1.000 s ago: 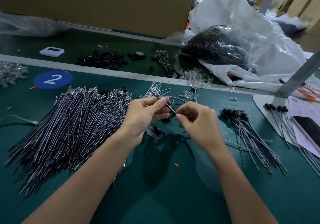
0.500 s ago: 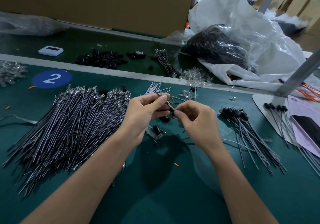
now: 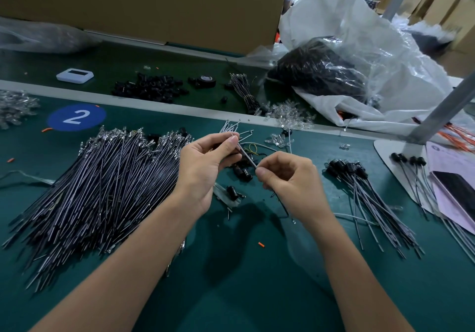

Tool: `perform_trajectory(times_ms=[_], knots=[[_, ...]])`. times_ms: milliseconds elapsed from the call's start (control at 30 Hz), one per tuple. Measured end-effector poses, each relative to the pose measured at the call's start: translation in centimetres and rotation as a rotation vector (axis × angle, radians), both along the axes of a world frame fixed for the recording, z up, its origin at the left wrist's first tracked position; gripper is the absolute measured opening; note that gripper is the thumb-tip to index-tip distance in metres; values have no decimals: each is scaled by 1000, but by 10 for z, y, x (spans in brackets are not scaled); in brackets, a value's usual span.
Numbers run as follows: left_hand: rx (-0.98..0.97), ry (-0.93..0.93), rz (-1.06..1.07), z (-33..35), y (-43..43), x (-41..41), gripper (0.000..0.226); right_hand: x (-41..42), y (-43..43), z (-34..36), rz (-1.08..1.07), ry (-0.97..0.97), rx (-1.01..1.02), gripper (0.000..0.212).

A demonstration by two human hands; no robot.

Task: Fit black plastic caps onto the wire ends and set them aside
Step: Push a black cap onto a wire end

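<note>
Now 2 hands, left hand (image 3: 205, 167) & right hand (image 3: 288, 177), pinch 1 wire (image 3: 247, 157).

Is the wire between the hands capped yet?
Cannot tell: the wire spans left hand to right hand; fingers hide both ends.

We see a thin grey wire (image 3: 246, 157) held slanted above the green mat, its upper end at the left and its lower end at the right. Under it lie a few loose, short, cylindrical black plastic caps (image 3: 243, 171), and one more cap (image 3: 232, 192) rests nearer to us. To the left spreads a large fanned heap of bare grey wires (image 3: 102, 185), their metal tips pointing away from us. To the right lies a smaller pile of capped wires (image 3: 365, 193), the black caps grouped at the far end and the tails fanning toward us.
</note>
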State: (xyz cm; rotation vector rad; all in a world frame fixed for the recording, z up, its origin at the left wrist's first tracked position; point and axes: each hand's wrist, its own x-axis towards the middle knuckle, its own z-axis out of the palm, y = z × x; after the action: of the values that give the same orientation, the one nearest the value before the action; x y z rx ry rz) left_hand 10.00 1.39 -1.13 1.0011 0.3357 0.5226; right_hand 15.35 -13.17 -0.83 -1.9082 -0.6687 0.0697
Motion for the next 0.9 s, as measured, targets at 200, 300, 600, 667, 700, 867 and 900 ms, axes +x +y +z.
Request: perform_trajectory(times_ms=[200,300,600,667,700,867,900], knots=[[44,3,39,-1,0,0,9,1,-3,2,-18,126,111,19],[11,-15,16,0,-1,0,9,0,-2,2,-29,135,141,16],[44,-34,-34,0,-2,0,9,-1,-1,3,-21,191,162,16],[40,-42,-40,1,-2,-1,8,-1,-1,4,-29,214,183,15],[33,-49,-43,1,-2,-1,8,-1,-1,4,-30,223,191,15],[24,-61,-34,2,-2,-1,11,-3,-2,3,3,242,208,13],[27,-61,-31,2,-2,-1,14,-3,-1,3,5,235,204,13]])
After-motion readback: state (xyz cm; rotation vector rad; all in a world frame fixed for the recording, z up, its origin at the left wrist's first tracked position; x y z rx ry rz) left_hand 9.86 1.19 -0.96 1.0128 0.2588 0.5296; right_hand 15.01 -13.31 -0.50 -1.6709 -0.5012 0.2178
